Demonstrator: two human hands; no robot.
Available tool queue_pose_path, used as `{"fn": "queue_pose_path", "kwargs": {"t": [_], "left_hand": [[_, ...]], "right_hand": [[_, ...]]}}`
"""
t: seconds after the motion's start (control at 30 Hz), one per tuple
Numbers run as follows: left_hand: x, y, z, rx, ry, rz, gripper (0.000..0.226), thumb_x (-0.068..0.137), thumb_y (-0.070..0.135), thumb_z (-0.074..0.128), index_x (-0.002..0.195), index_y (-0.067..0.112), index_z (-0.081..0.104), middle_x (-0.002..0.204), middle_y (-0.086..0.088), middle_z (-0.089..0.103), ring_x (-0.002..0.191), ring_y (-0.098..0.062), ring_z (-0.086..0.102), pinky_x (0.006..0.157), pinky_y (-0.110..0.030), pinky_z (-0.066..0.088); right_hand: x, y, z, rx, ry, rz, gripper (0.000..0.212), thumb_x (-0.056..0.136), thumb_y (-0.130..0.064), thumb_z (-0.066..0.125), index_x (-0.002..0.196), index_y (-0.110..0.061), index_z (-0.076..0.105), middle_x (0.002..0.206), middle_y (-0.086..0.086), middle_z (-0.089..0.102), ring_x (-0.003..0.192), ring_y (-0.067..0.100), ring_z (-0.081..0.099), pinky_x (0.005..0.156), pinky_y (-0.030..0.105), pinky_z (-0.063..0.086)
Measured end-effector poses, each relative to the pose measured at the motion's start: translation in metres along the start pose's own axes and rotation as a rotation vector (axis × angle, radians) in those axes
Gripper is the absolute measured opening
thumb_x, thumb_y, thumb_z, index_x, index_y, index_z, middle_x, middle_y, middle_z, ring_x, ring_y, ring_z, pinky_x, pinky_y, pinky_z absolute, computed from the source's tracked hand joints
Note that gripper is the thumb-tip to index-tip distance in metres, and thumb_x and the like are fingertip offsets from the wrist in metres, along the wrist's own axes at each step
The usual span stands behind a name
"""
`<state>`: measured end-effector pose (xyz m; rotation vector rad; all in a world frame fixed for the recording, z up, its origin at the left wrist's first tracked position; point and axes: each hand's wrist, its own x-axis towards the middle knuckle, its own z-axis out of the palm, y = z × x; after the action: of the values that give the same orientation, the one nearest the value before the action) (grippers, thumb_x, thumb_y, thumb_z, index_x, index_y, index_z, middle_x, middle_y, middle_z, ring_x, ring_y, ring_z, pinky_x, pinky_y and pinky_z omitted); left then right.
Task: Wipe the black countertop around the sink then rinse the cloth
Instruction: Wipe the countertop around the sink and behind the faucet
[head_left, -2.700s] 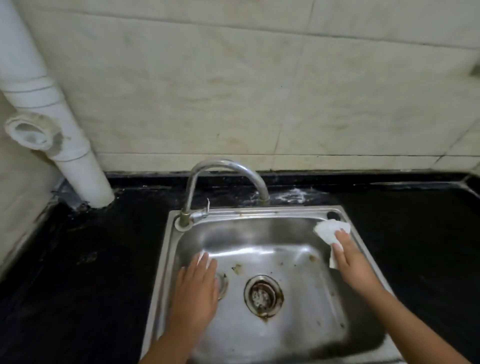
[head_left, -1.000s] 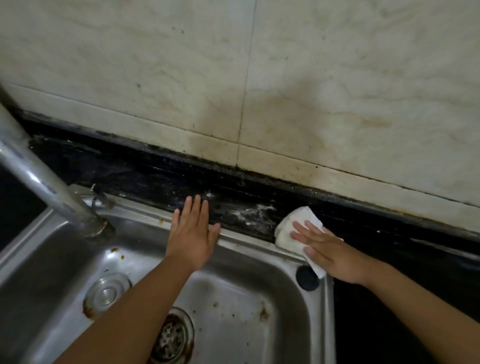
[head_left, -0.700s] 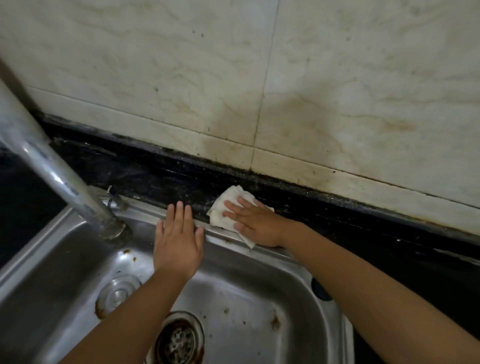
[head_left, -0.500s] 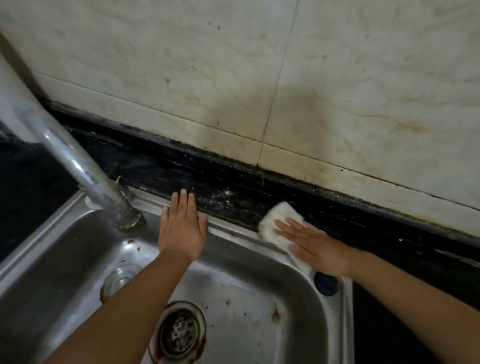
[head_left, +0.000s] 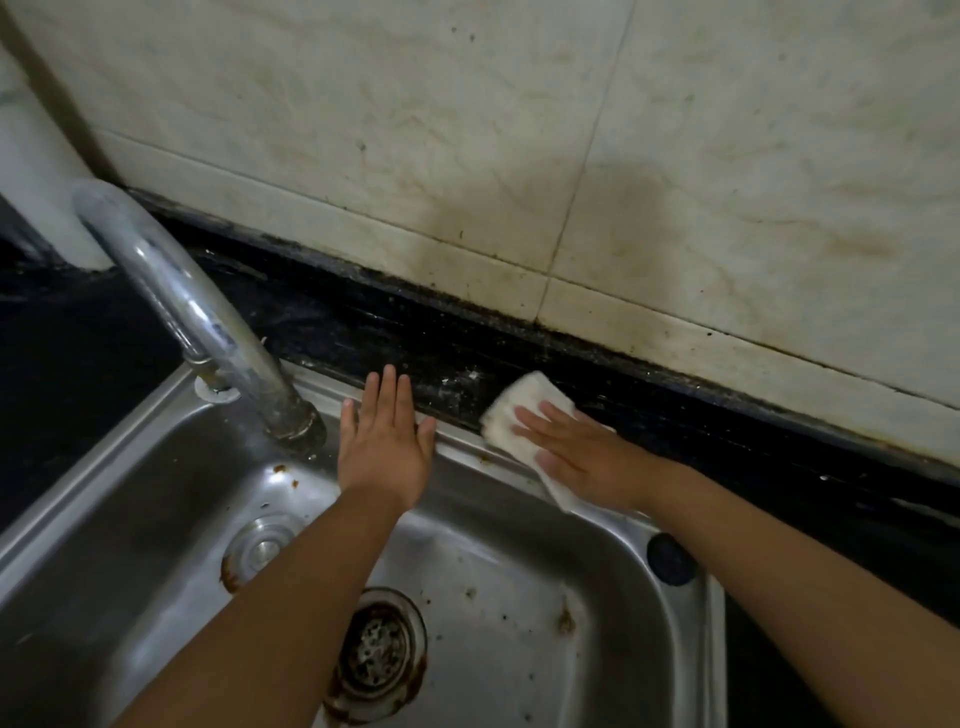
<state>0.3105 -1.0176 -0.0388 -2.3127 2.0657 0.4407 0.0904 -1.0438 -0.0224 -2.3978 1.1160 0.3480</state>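
A folded white cloth lies on the black countertop, on the strip between the steel sink and the tiled wall. My right hand presses flat on the cloth with straight fingers, partly over the sink's back rim. My left hand rests flat and open on that same rim, just right of the faucet spout's end. White smears show on the countertop between the two hands.
A curved metal faucet arches over the sink's back left. A white pipe stands at the far left against the wall. The drain and a black plug hole sit in the sink. Stained tiles rise behind.
My right hand has been sliding the cloth back and forth along the back strip; since half a second ago it moved slightly left. My left hand stays on the rim.
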Motion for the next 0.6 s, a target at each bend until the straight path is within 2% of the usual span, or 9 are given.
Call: {"fn": "queue_pose_path", "kwargs": {"t": [0.07,0.1,0.13,0.2,0.33,0.47,0.53,0.6], "left_hand": [[-0.001,0.0,0.0,0.002,-0.003,0.001,0.056,0.1,0.036,0.009,0.145,0.009,-0.012,0.153,-0.007,-0.019,0.141,-0.018,-0.019,0.114,-0.036,-0.01],[-0.001,0.001,0.001,0.007,0.0,0.0,0.056,0.099,0.036,0.008,0.145,0.009,-0.013,0.153,-0.007,-0.02,0.141,-0.018,-0.019,0.114,-0.036,-0.01],[-0.001,0.001,0.001,0.014,0.006,0.0,0.056,0.099,0.036,0.007,0.144,0.009,-0.013,0.153,-0.007,-0.02,0.14,-0.019,-0.019,0.114,-0.036,-0.01],[0.0,0.002,0.003,0.01,0.016,-0.007,0.056,0.099,0.036,0.007,0.144,0.009,-0.014,0.153,-0.007,-0.02,0.14,-0.019,-0.02,0.114,-0.035,-0.01],[-0.001,0.002,0.003,0.001,0.022,-0.013,0.057,0.1,0.036,0.008,0.143,0.008,-0.015,0.153,-0.008,-0.021,0.14,-0.019,-0.02,0.114,-0.035,-0.01],[0.0,0.001,0.003,-0.017,0.022,-0.017,0.057,0.1,0.036,0.01,0.145,0.01,-0.012,0.154,-0.005,-0.019,0.141,-0.016,-0.019,0.113,-0.034,-0.01],[0.001,0.001,0.002,-0.029,0.033,-0.005,0.057,0.1,0.036,0.01,0.145,0.011,-0.012,0.154,-0.004,-0.019,0.141,-0.016,-0.019,0.113,-0.034,-0.011],[0.003,0.0,0.002,-0.053,0.044,0.013,0.057,0.1,0.036,0.011,0.145,0.01,-0.012,0.154,-0.005,-0.019,0.141,-0.017,-0.019,0.113,-0.034,-0.01]], "right_hand": [[-0.035,0.017,0.004,-0.005,-0.022,0.028,0.063,0.079,-0.065,-0.005,0.136,-0.039,-0.004,0.14,-0.027,-0.02,0.136,-0.001,-0.021,0.1,0.006,-0.022],[-0.047,0.023,0.004,-0.015,-0.044,0.063,0.054,0.083,-0.062,-0.001,0.133,-0.041,-0.005,0.138,-0.028,-0.021,0.136,-0.001,-0.022,0.098,0.005,-0.023],[-0.054,0.024,0.002,-0.012,-0.075,0.093,0.043,0.092,-0.051,0.006,0.133,-0.041,-0.005,0.139,-0.027,-0.022,0.135,-0.001,-0.022,0.1,0.007,-0.021],[-0.046,0.021,-0.005,0.002,-0.091,0.111,0.043,0.1,-0.033,0.015,0.139,-0.037,-0.003,0.143,-0.022,-0.02,0.135,-0.001,-0.023,0.104,0.013,-0.017],[0.022,-0.011,-0.016,-0.039,-0.043,0.098,0.047,0.102,-0.03,0.014,0.147,-0.027,0.002,0.154,-0.011,-0.014,0.142,0.011,-0.016,0.113,0.026,-0.01],[0.059,-0.036,-0.02,-0.035,0.017,0.091,0.048,0.102,-0.03,0.012,0.148,-0.025,0.002,0.156,-0.007,-0.012,0.143,0.012,-0.014,0.114,0.028,-0.008],[0.042,-0.027,-0.01,-0.013,0.023,0.055,0.048,0.101,-0.035,0.011,0.147,-0.027,0.001,0.155,-0.01,-0.011,0.142,0.008,-0.014,0.112,0.024,-0.009],[0.01,-0.013,0.001,0.008,0.012,0.021,0.059,0.09,-0.062,-0.002,0.142,-0.036,-0.006,0.149,-0.019,-0.016,0.135,-0.002,-0.019,0.107,0.016,-0.012]]}}
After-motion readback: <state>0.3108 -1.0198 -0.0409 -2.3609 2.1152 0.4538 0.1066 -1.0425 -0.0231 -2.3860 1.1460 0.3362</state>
